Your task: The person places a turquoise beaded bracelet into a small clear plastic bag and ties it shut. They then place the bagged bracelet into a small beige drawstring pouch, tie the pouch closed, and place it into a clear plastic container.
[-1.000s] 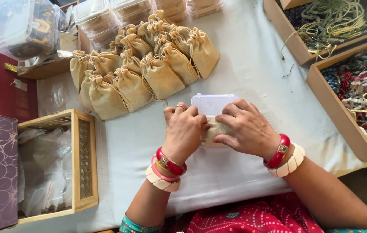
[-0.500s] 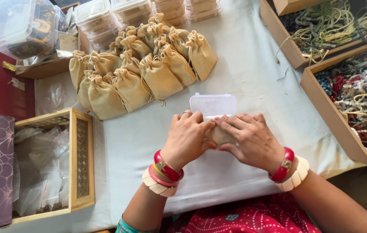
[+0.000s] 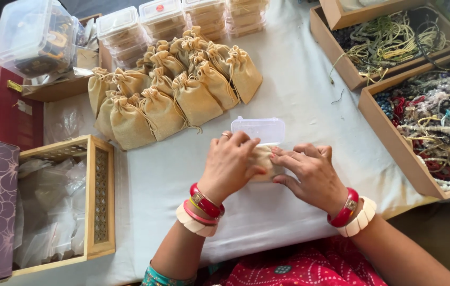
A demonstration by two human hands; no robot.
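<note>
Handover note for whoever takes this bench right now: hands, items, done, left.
Left hand: on top of a small tan pouch, pressing it into a small clear plastic box. Right hand: fingertips on the same pouch from the right. The open lid stands behind the hands.
Items: pile of tan drawstring pouches farther back on the white cloth; stacked clear boxes behind it.
Done: pouch sits in the box.
Left: lid not yet shut.
</note>
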